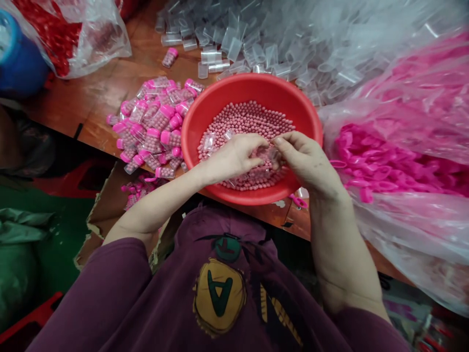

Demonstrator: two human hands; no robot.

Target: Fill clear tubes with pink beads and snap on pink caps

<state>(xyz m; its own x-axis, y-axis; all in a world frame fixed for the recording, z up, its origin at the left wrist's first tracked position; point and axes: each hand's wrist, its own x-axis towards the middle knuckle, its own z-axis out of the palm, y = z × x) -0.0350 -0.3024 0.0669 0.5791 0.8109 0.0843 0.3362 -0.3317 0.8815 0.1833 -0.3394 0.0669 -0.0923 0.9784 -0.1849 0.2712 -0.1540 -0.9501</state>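
A red plastic bowl [216,105] full of small pink beads [252,120] sits at the table's near edge. Both hands are inside it. My left hand [232,156] is curled with fingertips pinched around a small clear plastic tube [266,155]. My right hand [306,161] is closed too, its fingers meeting the same tube from the right. A couple of empty clear tubes [209,142] lie on the beads by my left wrist.
A heap of filled tubes with pink caps [154,124] lies left of the bowl. Empty clear tubes [256,44] pile up behind it. A clear bag of pink caps [381,161] sits right. A bag of red pieces [54,29] and a blue object [18,58] are far left.
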